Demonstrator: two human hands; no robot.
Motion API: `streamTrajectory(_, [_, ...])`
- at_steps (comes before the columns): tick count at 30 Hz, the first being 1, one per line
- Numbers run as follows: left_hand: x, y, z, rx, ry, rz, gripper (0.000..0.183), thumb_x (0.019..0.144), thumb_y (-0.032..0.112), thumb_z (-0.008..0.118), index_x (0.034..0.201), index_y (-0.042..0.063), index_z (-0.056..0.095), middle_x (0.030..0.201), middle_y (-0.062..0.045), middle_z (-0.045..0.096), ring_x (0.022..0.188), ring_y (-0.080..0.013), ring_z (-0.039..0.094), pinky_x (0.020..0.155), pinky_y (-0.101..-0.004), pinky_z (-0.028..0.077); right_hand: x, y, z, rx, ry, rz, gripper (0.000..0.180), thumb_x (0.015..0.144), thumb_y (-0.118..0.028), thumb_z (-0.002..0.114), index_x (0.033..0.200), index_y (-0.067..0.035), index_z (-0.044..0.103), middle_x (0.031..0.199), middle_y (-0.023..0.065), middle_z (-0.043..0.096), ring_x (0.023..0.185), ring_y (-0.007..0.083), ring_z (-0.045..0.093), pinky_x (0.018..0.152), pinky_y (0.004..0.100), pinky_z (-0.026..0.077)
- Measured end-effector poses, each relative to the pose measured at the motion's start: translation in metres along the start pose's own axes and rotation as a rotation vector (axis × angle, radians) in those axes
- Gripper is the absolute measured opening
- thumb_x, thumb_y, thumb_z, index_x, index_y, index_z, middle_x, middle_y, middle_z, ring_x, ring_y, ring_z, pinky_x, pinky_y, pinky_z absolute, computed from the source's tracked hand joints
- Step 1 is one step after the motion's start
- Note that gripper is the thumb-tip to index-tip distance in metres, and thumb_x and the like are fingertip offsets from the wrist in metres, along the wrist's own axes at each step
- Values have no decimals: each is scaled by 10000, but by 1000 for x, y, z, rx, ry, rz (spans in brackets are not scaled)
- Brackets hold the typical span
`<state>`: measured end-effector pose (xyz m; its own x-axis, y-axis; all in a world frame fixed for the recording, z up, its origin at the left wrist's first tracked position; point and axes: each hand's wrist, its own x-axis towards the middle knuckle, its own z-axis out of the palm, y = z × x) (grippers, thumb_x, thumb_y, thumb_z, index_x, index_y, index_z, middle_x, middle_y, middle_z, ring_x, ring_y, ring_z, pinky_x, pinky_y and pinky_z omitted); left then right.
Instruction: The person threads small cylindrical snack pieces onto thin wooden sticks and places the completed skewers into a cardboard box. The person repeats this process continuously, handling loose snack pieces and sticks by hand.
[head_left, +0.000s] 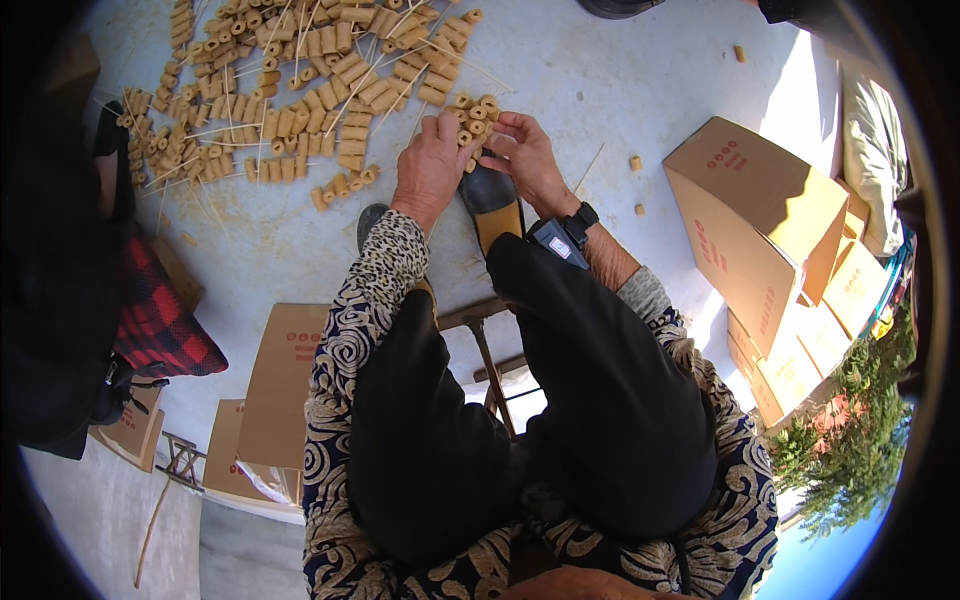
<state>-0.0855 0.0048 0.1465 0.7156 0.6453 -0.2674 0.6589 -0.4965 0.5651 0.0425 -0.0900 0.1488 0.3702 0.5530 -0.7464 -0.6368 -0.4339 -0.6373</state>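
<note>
Between my two hands is a cluster of short, hollow tan cylinders (475, 120), stacked together just above the toe of my shoe. My left hand (433, 166) grips the cluster's left side with thumb and fingers. On its right side, the fingertips of my right hand (525, 154) are spread and touch or nearly touch the pieces; whether they press on them I cannot tell. Beyond and to the left spreads a large pile of similar cylinders (300, 120) on the floor, many in rows on thin pale sticks (360, 94). A few form a short row (341, 189) nearer my left wrist.
Printed cardboard boxes stand at the right (750, 217) and lower left (281, 375). A person in dark clothing with red-checked cloth (161, 315) is close on the left. Loose cylinders (636, 163) and a thin stick (590, 166) lie on the right floor. A small wooden stool (180, 461) is behind left.
</note>
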Motion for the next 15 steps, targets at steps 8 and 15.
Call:
streamTrajectory(8, [-5,8,-4,75,-54,33,613,840,458,690,1166,27,400,1032,-197,536,876,-372,641,672,-444,547,3,-1,1,57,48,-37,473,866,-75,658,1241,20,385,1010,112,562,891,178,614,720,304,569])
streamTrajectory(15, [8,-4,-3,159,-70,24,709,794,481,729,1218,24,390,1044,-175,532,909,-365,617,706,-465,522,23,-9,8,-230,38,-79,401,896,-193,679,1141,9,432,862,75,599,751,134,626,632,271,540])
